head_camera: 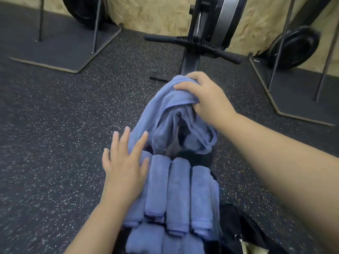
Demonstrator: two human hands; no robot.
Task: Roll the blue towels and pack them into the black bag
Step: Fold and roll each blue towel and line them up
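Right hand: Here your right hand (205, 97) is curled over the top of a loose blue towel (165, 114), fingers and thumb bunching the cloth, so it grips that towel at its upper fold.
Left hand: your left hand (124, 165) lies flat with the fingers straight and spread; it holds nothing, and its fingertips touch the lower left edge of the loose towel while the palm rests over the leftmost roll.
Loose towel: it hangs crumpled from your right hand, folds sagging down toward the far end of the rolled row, right above the dark opening there.
Rolled towels: a row of rolled blue towels (176, 191) lies side by side below your hands, long sides touching; more rolls (146, 239) sit in a second row nearer to you.
Black bag: the black bag (236, 222) shows as dark fabric to the right of and beneath the rolls, with a metal clip on its lower right edge; the rolls sit in it, though you cannot see its full outline.
Floor: dark speckled rubber floor (55, 134) surrounds everything.
Beyond: a black exercise machine (200, 43) with a horizontal bar stands ahead, just past the loose towel, and weight plates (297, 48) lean on stands at either side by a pale wall.
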